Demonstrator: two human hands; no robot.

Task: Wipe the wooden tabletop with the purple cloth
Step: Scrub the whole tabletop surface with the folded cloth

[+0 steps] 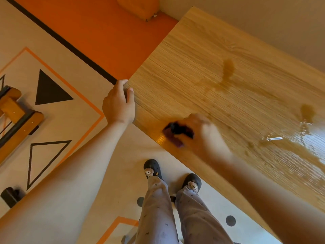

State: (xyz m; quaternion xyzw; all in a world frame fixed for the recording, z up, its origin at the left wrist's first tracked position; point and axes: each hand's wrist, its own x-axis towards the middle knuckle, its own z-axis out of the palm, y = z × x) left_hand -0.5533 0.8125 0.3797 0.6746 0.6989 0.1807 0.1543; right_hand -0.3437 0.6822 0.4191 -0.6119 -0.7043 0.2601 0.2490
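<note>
Across the right half: top, pale wood grain, slanting from upper middle down to the lower right. Left of and below it: mat, beige, lined in orange, printed with a solid triangle and an outlined triangle beneath. Beyond the mat, orange band edged by a dark stripe; behind the top, plain wall.

From the lower edge, two bare forearms reaching up. Left hand at the top's near-left corner, gripping it, fingers curled round the edge, thumb lying on the wood. Right hand on the top near its front edge, smeared by motion blur, fingers clenched around the cloth; finer detail lost to blur. Cloth dark purple, bunched, pressed onto the wood just inside the front edge, poking out on the hand's left side.

Between the arms, trousers, pale with small dark prints, down to a left clog and right clog, both dark, each with a small fuzzy charm, both on the mat close to the top's front edge.

Toward the right edge, puddle, glossy, with darker damp streaks further in. At far left, wooden frame, partly cropped. At the upper edge, orange cushion against the wall.
</note>
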